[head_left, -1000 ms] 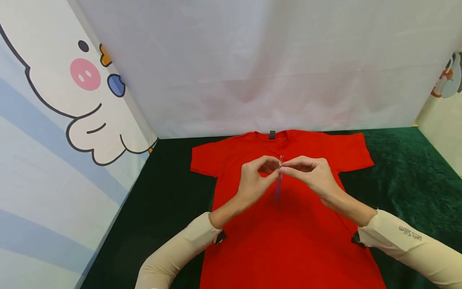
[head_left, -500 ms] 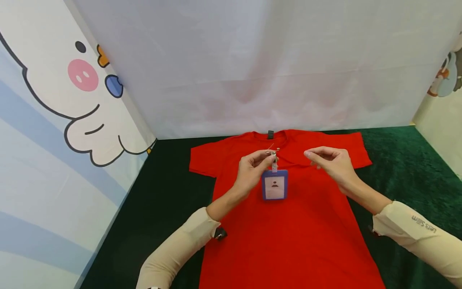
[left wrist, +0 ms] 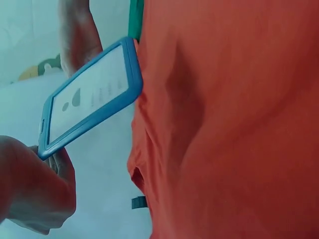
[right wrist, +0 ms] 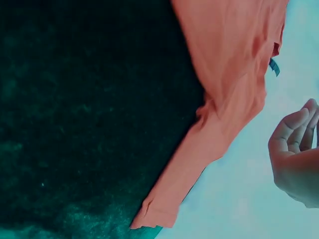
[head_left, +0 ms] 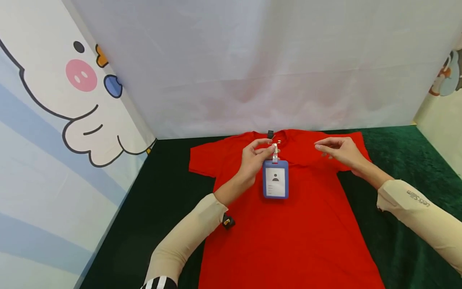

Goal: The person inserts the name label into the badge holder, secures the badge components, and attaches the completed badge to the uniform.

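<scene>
My left hand (head_left: pixel 252 160) pinches the metal clip (head_left: pixel 275 148) at the top of a blue-framed ID badge (head_left: pixel 276 179). Thin metal pieces stick out above the fingertips. The badge hangs upright with its white card facing me, over the chest of a red T-shirt (head_left: pixel 288 241). In the left wrist view the badge (left wrist: pixel 89 97) tilts across the picture and hides part of the fingers. To the right, apart from the badge, my right hand (head_left: pixel 343 151) hovers over the shirt's shoulder area. Its fingers (right wrist: pixel 294 132) bend loosely, with nothing visible between them.
The T-shirt lies flat on a dark green cloth (head_left: pixel 173 208), collar at the far side. A white curtain (head_left: pixel 281 72) rises behind the table. On the left stands a panel with a cartoon print (head_left: pixel 43 80).
My right hand has let go of the clip and moved away to the right. The badge, seen edge-on earlier, has turned its face toward me. My left hand has shifted slightly farther up the shirt.
</scene>
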A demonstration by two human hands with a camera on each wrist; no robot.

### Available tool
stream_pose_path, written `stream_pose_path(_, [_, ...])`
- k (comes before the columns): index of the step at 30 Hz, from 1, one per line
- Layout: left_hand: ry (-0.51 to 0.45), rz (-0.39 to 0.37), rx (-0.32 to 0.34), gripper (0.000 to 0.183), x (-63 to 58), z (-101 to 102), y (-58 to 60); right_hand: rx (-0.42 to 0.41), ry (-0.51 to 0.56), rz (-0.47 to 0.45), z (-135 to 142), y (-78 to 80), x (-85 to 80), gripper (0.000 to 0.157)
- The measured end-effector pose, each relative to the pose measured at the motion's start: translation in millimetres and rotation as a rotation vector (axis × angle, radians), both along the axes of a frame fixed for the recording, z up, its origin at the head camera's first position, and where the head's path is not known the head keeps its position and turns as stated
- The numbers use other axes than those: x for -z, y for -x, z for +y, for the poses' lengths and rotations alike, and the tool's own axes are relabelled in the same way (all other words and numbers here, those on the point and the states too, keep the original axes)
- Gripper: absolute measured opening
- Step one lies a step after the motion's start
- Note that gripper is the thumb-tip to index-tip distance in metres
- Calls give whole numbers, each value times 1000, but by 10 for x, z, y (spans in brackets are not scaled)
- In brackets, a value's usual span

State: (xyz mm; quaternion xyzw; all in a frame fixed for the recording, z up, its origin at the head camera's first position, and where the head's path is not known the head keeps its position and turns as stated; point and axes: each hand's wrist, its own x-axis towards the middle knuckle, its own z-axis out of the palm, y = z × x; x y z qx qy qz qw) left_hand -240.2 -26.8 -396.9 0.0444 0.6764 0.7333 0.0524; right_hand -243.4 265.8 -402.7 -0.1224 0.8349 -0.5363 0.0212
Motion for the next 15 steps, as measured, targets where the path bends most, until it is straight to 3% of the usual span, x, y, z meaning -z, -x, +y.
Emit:
stream_pose_path(9, [-45, -100, -57, 29, 65, -93, 162, -45, -111, 17, -14, 154, 57, 38])
stream_pose_path(15, [24, -175, -141, 31, 82, -304, 249, -78, -181, 37, -67, 233, 54, 35])
